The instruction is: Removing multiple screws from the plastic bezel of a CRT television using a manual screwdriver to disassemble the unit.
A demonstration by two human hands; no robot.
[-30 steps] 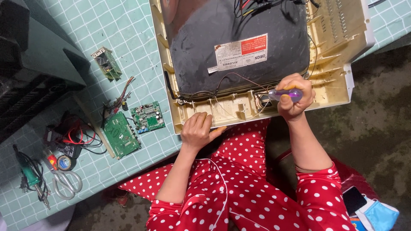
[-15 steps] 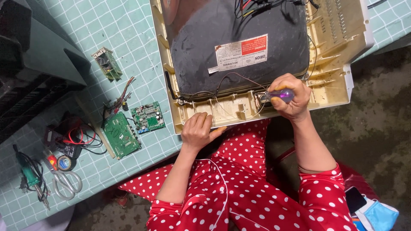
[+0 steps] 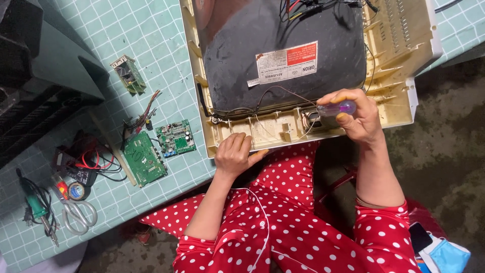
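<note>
Right hand (image 3: 356, 117) hides the screwdriver (image 3: 337, 107) tip.

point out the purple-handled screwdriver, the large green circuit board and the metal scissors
purple-handled screwdriver (image 3: 337, 108), head view, on the clear purple handle
large green circuit board (image 3: 144, 158), head view, middle of the board
metal scissors (image 3: 76, 212), head view, where the loop handles meet

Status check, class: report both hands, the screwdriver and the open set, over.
Right hand gripping purple-handled screwdriver, tip hidden in cream casing. Left hand pressing casing's front edge. Thin wires cross near the tool.
</note>
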